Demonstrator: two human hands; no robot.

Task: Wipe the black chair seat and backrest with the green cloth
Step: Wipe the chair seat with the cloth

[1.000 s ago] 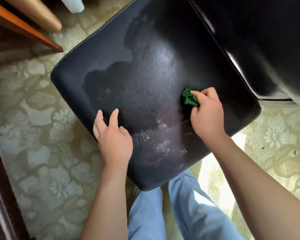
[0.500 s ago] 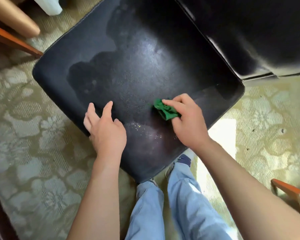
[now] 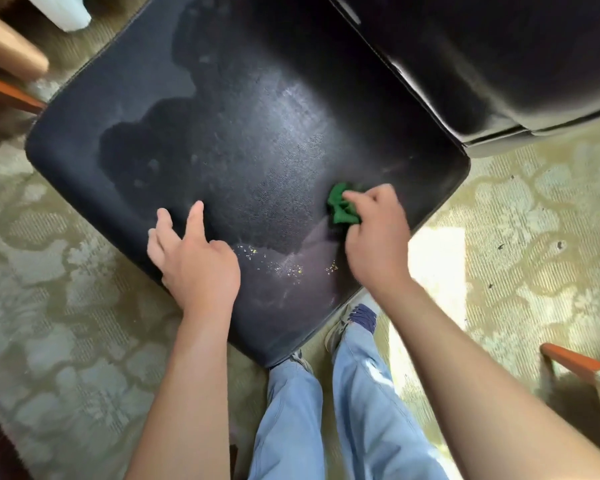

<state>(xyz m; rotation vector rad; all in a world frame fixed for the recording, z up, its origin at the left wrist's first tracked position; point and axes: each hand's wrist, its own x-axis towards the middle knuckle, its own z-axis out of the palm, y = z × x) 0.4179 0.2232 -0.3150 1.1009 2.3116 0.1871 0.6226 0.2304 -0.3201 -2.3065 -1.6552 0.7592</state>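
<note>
The black chair seat [image 3: 243, 140] fills the middle of the view, dusty grey at its left and top, darker where wiped. Small yellow crumbs [image 3: 284, 265] lie near its front edge. The black backrest [image 3: 482, 60] rises at the upper right. My right hand [image 3: 378, 244] presses a bunched green cloth [image 3: 342, 206] onto the seat's right front part. My left hand [image 3: 194, 258] rests on the seat's front left edge, fingers spread, holding nothing.
A pale green patterned carpet [image 3: 56, 323] surrounds the chair. Wooden furniture legs [image 3: 11, 95] and a white object [image 3: 63, 12] stand at the upper left. An orange wooden piece [image 3: 572, 362] sits at the lower right. My legs in blue jeans [image 3: 326, 410] stand in front of the seat.
My right hand slid the green cloth left toward the seat's middle, then back right. The left hand stayed on the front edge. The view shifted slightly.
</note>
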